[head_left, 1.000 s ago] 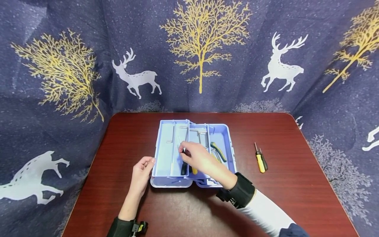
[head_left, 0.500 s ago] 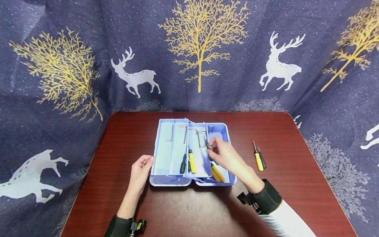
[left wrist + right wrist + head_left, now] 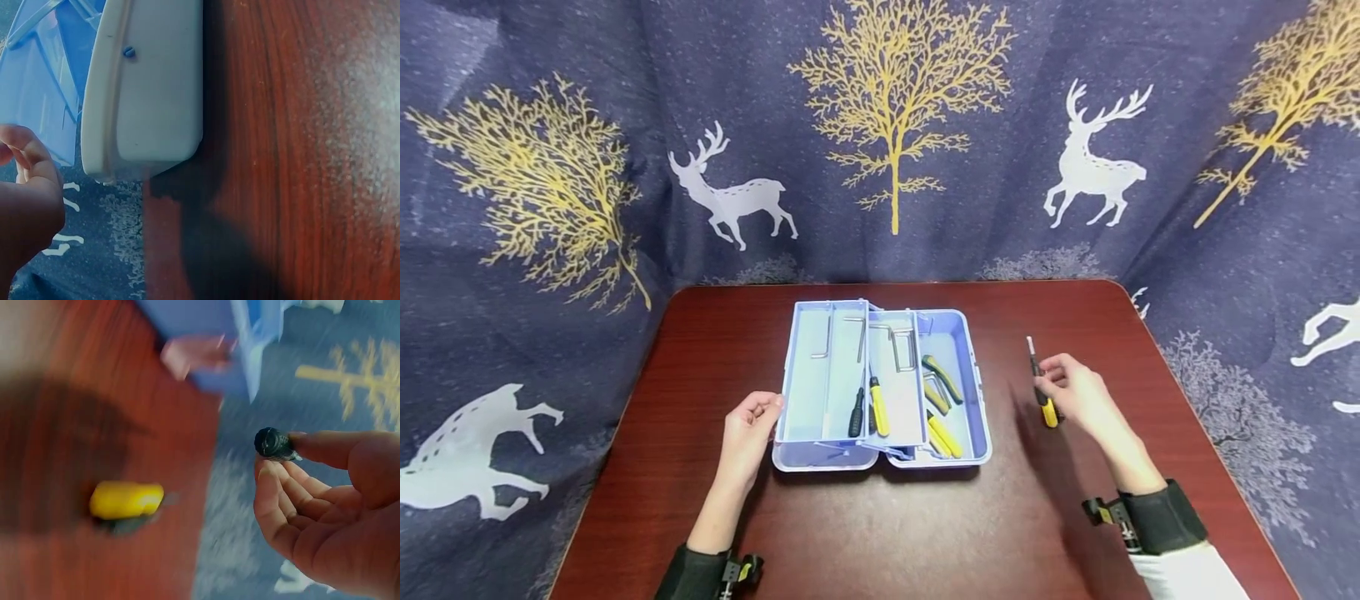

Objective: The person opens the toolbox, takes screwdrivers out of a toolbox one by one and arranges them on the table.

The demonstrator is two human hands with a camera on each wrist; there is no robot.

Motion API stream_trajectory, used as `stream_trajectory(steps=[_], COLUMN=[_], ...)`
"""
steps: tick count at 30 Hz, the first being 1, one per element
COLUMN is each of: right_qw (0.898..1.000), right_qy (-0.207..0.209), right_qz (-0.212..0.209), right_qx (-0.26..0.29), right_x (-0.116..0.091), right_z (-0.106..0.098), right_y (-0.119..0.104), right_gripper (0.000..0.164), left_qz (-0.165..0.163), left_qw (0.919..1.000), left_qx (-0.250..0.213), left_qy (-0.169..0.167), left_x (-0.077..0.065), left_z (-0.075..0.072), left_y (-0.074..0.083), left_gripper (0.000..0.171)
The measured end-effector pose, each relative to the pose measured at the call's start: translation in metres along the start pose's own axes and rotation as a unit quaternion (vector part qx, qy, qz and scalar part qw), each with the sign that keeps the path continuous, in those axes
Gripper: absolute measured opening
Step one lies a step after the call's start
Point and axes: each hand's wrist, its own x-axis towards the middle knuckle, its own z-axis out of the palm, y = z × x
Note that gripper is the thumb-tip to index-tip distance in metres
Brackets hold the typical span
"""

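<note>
Left hand (image 3: 747, 433): thumb and fingers pinch the left rim of the opened blue toolbox (image 3: 825, 457), which stands on the table (image 3: 895, 533) left of its middle, well short of the far edge. The left wrist view cuts off those fingertips.

Left tray (image 3: 808, 404): a divider splits it lengthwise. One L-shaped key (image 3: 829, 336) lies in the left compartment; in the right one, a second L-shaped key and, toward the near end, a black-handled screwdriver (image 3: 856, 412).

Middle tray (image 3: 901, 417): several bent metal keys toward the far end; a yellow-handled screwdriver (image 3: 879, 408) toward the near left corner.

Toolbox base, right: curved green-and-yellow handles (image 3: 943, 379); straight yellow handles (image 3: 949, 436) at the near end.

Table, toward the right edge: a yellow screwdriver (image 3: 1049, 415) lies beside a second dark tool (image 3: 125, 525); both blur in the right wrist view.

Right hand (image 3: 337, 506): thumb and fingertips clamp a dark screwdriver (image 3: 273, 444), raised above the table near the yellow one, its pale tip toward the far edge. My hands are well apart.
</note>
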Motion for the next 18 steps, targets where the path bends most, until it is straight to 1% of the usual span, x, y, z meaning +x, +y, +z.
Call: stream_trajectory(steps=[4,9,11,14,18], right_qw=[0.999,0.997,0.996,0.995,0.995], right_qy=[-0.002,-0.022,-0.027,-0.028,-0.015], right_qz=[0.034,0.062,0.069,0.075,0.079], right_qx=[-0.020,-0.048,-0.054,-0.057,-0.059], right_x=[0.002,0.003,0.005,0.007,0.011], right_z=[-0.007,-0.001,0.002,0.007,0.012], right_y=[0.035,0.072,0.082,0.091,0.094], right_gripper=[0.028,0.028,0.027,0.024,0.022], left_qz=[-0.004,-0.001,0.001,0.000,0.000], left_qw=[1.0000,1.0000,1.0000,1.0000,1.0000], left_qx=[0.003,0.005,0.003,0.001,0.006], left_qy=[0.004,0.004,0.003,0.002,0.006], left_x=[0.000,-0.001,-0.001,-0.002,-0.003], left_z=[-0.001,0.000,0.001,0.001,0.000], left_y=[0.002,0.002,0.002,0.001,0.000], left_gripper=[0.021,0.021,0.021,0.022,0.022])
